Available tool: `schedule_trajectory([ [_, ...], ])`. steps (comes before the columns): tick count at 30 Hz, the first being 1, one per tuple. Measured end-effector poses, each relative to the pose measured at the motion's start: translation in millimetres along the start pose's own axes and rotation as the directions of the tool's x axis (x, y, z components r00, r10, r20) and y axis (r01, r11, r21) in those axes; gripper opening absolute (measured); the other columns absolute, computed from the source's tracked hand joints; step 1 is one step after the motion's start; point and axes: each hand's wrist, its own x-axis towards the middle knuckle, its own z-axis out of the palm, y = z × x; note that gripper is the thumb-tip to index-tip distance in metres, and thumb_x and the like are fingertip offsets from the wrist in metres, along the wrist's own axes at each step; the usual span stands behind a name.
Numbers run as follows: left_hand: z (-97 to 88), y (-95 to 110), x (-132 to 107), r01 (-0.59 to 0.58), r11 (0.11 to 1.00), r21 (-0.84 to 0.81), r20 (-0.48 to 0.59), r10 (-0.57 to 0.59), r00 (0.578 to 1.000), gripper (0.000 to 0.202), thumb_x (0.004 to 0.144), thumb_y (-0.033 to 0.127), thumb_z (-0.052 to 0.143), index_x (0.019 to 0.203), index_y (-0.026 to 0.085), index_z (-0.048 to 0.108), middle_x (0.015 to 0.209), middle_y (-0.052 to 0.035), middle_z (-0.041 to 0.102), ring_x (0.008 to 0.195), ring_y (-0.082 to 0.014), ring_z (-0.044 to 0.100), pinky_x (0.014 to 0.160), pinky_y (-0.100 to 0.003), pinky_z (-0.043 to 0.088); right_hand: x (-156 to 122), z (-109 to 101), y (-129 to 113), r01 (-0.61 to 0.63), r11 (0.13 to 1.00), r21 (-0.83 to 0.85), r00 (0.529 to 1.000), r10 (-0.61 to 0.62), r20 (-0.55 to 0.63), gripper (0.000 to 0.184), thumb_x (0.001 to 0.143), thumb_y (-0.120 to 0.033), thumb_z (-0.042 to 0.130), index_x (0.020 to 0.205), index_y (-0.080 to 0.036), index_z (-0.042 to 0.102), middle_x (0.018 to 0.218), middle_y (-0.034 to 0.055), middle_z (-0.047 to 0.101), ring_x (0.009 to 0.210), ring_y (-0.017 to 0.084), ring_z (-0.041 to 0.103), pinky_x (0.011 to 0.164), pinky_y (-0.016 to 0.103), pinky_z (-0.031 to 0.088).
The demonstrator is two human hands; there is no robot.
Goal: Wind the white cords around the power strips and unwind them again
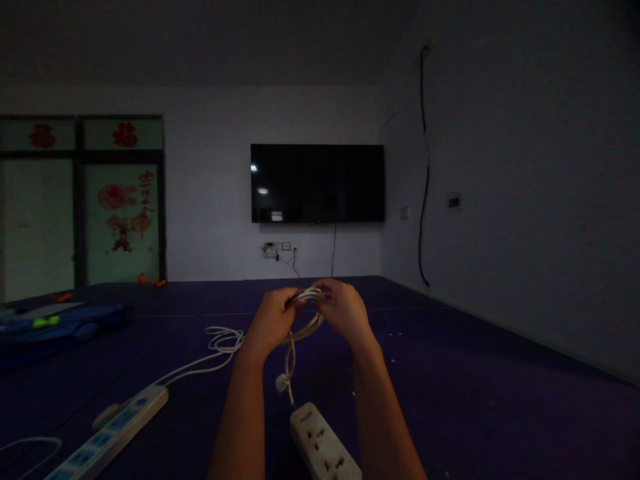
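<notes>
Coiled cord is partly hidden by gripping left hand and right hand.

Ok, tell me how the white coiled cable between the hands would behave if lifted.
The white coiled cable is likely floppy, since its loops droop below the left hand and right hand. Lifting may tug the off-white rectangular plastic power strip, as the cable seems attached.

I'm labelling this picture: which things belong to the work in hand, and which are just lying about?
In hand:
- coiled cord, held by left hand and right hand
- nearer power strip, its lead rising toward the coil

Apparently just lying about:
- power strip at left
- blue cloth
- small orange objects
</notes>
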Motion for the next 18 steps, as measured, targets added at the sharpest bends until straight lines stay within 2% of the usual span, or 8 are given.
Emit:
schedule_trajectory([
  [6,-1.0,1.8,-1.4,-0.007,0.998,0.057,0.006,0.007,1.0,0.025,0.08,0.021,0.046,0.093,0.016,0.068,0.068,-0.0023,0.066,0.064,-0.0165,0.06,0.059,-0.025,0.044,1.2,0.3,2.2,-0.011,1.0,0.026,1.0,0.01,0.03,0.02,0.068,-0.019,0.064,0.086,-0.026,0.067,0.075,-0.0014,0.07,0.073,0.016,0.064,0.06,0.022,0.039],
  [11,-0.7,0.3,-1.5,-0.002,0.994,0.106,-0.004,0.002,1.0,0.026,0.081,0.019,0.043,0.092,0.016,0.067,0.07,-0.003,0.066,0.064,-0.0161,0.06,0.057,-0.024,0.041,0.3,-0.2,0.5,0.008,1.0,-0.004,1.0,-0.008,0.024,0.02,0.068,-0.019,0.064,0.087,-0.027,0.067,0.073,-0.0017,0.07,0.072,0.016,0.064,0.059,0.022,0.038],
  [18,-2.4,-3.2,-1.0,0.019,0.979,0.203,-0.106,0.003,0.994,0.024,0.081,0.017,0.04,0.08,0.016,0.064,0.061,-0.0015,0.061,0.059,-0.0152,0.058,0.057,-0.024,0.039,1.9,10.1,-0.4,0.026,0.999,0.029,1.0,-0.025,-0.012,0.027,0.071,-0.021,0.063,0.097,-0.029,0.067,0.085,0.0003,0.071,0.079,0.017,0.065,0.066,0.023,0.044],
])
